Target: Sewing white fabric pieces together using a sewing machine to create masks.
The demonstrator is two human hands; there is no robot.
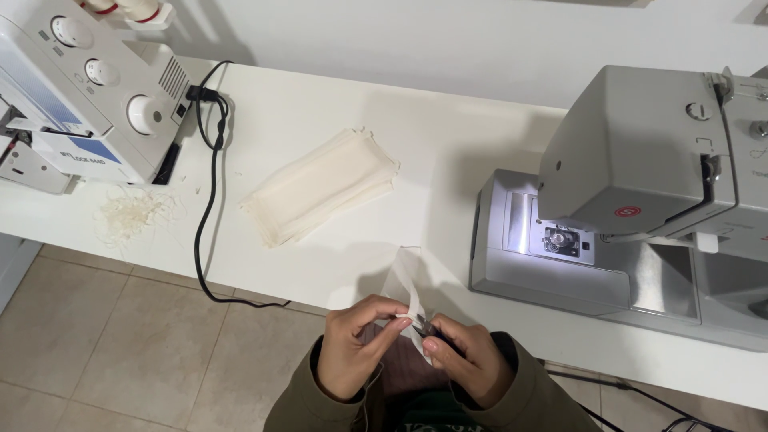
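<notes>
Fingers of our left hand (352, 346) pinch the lower edge of a thin white fabric strip (406, 288), thumb and forefinger closed on it. Our right hand (464, 360) is closed on small dark snips (424, 326), whose tips sit right at the pinched spot, touching or nearly touching the cloth; we cannot tell whether the blades are apart or together. The strip stands up from the pinch and leans slightly toward the table (336, 264).

We place everything else from the strip. Just to its right stands the grey sewing machine (632, 208), its lamp lighting the needle plate. Up and to the left of the strip lies a stack of cream fabric pieces (320, 196), well apart from our hands. Farther left of the strip a black cord (210, 200) runs down off the table edge, and beyond it sits a white overlock machine (80, 96) with a heap of thread scraps (132, 214) below it.

We judge the risks to lie at the pinch. The snips are so close to our left fingertips that a slip could nick skin, or bite into the cloth instead of a loose thread. The strip is limp, so a slack hold could let it twist into the blades.
</notes>
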